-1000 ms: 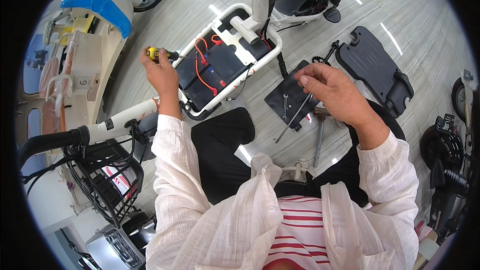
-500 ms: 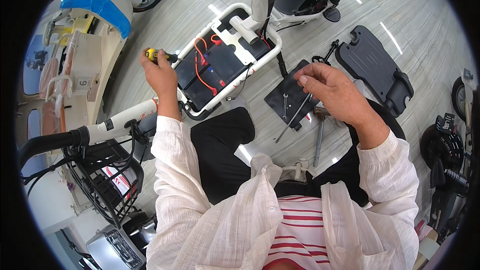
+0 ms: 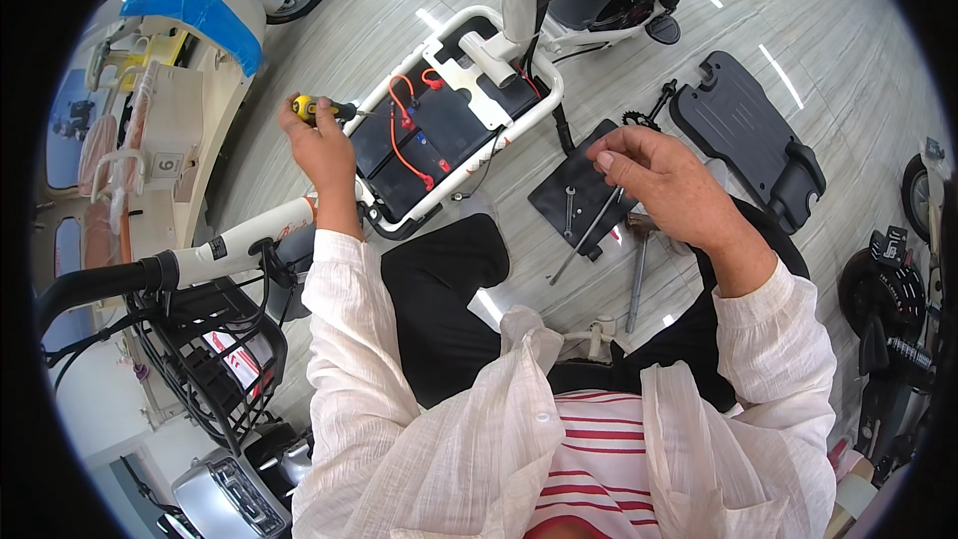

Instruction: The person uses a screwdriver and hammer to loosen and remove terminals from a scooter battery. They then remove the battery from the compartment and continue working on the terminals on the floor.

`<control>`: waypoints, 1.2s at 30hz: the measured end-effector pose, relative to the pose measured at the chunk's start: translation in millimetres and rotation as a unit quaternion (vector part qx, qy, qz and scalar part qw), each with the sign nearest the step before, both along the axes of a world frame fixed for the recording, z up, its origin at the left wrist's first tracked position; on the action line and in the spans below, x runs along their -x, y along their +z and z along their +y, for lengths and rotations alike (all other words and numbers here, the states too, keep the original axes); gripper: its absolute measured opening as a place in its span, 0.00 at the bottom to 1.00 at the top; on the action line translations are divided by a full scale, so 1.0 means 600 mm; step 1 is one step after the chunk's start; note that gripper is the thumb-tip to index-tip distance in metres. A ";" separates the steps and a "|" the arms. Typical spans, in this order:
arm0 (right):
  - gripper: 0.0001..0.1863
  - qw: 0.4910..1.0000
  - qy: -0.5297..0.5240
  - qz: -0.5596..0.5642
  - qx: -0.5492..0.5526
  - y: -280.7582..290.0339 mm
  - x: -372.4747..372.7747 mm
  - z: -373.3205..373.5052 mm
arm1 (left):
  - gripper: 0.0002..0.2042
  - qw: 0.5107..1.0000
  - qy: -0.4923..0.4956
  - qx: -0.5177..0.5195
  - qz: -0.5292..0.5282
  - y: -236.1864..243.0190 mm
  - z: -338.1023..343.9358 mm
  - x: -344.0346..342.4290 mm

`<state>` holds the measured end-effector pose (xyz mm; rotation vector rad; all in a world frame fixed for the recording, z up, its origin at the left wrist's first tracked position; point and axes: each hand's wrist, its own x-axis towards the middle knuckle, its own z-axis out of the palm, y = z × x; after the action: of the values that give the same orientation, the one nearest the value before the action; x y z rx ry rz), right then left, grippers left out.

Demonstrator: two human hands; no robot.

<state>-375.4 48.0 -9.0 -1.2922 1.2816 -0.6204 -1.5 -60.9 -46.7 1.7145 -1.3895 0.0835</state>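
Note:
A screwdriver with a yellow and black handle lies in my left hand, gripped between thumb and fingers. Its shaft points right, toward the white tubular frame of an electric bike. Inside that frame sit black batteries joined by orange-red cables. My right hand hovers over the floor tools, thumb and fingertips pinched together; whatever is between them, if anything, is hidden. Below it a long thin metal rod slants down, its upper end partly covered by the hand.
A black flat panel on the floor carries a wrench. A hammer-like tool lies near my knee. Beyond my right hand are a dark footboard and a crank with pedal. Other vehicles stand around.
The screwdriver has turned slightly in my left hand, and more of its shaft shows beside the frame. My right hand stays almost where it was.

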 end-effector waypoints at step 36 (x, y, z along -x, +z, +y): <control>0.18 1.000 0.014 -0.001 0.006 -0.011 0.003 -0.005 | 0.19 0.983 -0.121 -0.124 0.056 0.019 0.018 0.000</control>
<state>-377.3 45.3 -15.6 -1.3169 1.2576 -0.6114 -1.4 -50.1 -35.4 1.7060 -1.5626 -0.3290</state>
